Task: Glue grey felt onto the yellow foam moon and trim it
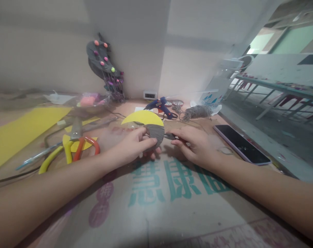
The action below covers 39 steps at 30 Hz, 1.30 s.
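A yellow crescent-shaped piece (143,117) is held in my left hand (136,143). Its right part is wrapped in grey yarn (156,132), with my thumb on top of the wrapping and fingers underneath. To the right, my right hand (195,143) pinches a dark grey bit at its fingertips, which looks like the same yarn; blur hides its exact form. Both hands are low over the table, close together. Behind them lie a blue glue gun (161,106) and a loose bundle of grey yarn (197,112).
Orange-handled scissors (80,148), yellow-handled pliers (66,150) and a pen (39,155) lie left, beside a yellow sheet (24,131). A phone (241,144) rests near the right table edge. A grey crescent with coloured balls (101,58) leans against the wall.
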Tool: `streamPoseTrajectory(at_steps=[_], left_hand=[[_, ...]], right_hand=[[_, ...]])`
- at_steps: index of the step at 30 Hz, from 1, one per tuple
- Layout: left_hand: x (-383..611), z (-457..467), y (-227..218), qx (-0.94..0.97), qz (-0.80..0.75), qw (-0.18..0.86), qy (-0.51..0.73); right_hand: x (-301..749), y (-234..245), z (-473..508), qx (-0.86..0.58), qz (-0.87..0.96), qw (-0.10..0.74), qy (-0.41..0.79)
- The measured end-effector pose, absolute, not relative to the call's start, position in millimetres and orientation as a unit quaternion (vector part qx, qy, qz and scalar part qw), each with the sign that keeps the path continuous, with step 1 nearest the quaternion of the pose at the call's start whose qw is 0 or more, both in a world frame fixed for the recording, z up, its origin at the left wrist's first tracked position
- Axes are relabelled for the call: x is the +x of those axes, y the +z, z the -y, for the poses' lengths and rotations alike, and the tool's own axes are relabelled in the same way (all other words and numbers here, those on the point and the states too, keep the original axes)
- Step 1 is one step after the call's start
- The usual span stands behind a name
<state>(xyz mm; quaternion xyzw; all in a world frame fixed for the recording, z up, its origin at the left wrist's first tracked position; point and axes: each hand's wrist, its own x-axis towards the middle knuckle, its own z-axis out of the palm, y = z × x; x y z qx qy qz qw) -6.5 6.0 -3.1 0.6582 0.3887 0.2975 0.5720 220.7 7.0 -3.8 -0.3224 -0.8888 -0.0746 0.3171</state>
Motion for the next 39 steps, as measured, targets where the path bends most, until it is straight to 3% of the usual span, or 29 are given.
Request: streamPoseTrajectory(at_steps=[10, 27, 39], left_hand=[[-7.4, -6.3, -3.6, 0.647, -0.398, 0.578, 0.299], [-9.7, -2.8, 1.1, 0.628, -0.343, 0.634, 0.293], [-10.3, -4.1, -0.3, 0.615, -0.315, 0.671, 0.270]], right_hand=[[222.5, -3.1, -8.9, -0.340, 0.868, 0.357, -0.059], [221.4, -4.3, -7.6, -0.300, 0.888, 0.345, -0.043], [221.0, -2.0, -5.2, -0.263, 0.896, 0.345, -0.094]])
